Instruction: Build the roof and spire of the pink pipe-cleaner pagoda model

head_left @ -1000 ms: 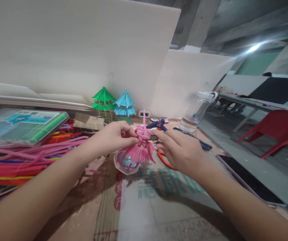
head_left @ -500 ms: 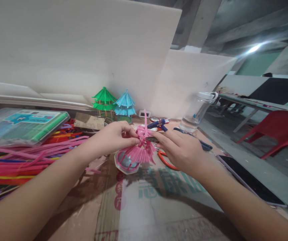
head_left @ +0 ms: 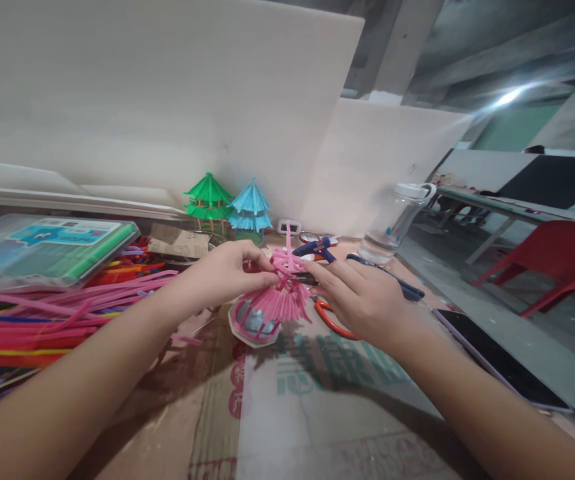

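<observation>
A small pink pavilion model point(head_left: 281, 303), made of fuzzy pipe cleaners, tilts above the table in front of me. Its fringed roof leans right, one pink strand point(head_left: 289, 240) sticks up from the top, and its white octagonal base point(head_left: 255, 341) faces me. My left hand point(head_left: 247, 273) pinches the left side of the upper roof between thumb and fingers. From the right, my right hand point(head_left: 355, 293) is closed, its fingertips against the same upper part. A narrow dark metallic piece point(head_left: 303, 277) shows beside those fingertips; what it belongs to is hidden.
Orange-handled scissors point(head_left: 335, 321) lie beneath my right hand. Behind are a blue tool point(head_left: 320, 248), dark-handled pliers point(head_left: 407, 289) and a water bottle point(head_left: 382, 227). Green point(head_left: 208, 193) and blue point(head_left: 251, 203) pavilions stand at the back. Pipe cleaners point(head_left: 42, 320) spread left; a phone point(head_left: 497, 360) lies right.
The pink roof has shifted very slightly, with its upright strand a little lower and further left. Both hands keep nearly the same position.
</observation>
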`<state>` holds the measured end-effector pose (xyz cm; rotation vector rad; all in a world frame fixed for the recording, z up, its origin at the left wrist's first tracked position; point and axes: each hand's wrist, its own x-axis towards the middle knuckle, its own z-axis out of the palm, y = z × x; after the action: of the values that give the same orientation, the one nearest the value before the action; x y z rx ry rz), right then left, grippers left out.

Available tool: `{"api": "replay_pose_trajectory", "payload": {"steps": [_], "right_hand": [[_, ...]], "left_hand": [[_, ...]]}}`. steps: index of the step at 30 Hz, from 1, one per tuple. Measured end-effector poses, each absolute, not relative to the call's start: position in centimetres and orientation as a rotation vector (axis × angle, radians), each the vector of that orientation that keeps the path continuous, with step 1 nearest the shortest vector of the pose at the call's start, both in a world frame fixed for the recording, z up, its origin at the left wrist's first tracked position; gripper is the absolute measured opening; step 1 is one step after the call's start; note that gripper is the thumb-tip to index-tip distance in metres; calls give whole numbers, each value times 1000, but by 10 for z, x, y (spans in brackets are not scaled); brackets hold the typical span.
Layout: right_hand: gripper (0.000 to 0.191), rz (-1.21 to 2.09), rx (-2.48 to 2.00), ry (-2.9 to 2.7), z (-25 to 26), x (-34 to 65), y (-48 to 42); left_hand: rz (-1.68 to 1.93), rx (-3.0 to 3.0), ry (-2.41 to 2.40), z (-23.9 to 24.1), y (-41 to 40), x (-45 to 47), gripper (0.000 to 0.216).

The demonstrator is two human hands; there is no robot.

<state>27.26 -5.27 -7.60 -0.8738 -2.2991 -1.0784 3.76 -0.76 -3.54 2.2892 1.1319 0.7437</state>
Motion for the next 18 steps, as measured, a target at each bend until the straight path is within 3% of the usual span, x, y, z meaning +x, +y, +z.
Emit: {"api": "replay_pose_trajectory", "payload": {"steps": [18], "right_hand": [[33,-1167,-815,-2271,-74,275,-51]], "left_hand": [[729,2330,1113,-35,-9,38,22]]}}
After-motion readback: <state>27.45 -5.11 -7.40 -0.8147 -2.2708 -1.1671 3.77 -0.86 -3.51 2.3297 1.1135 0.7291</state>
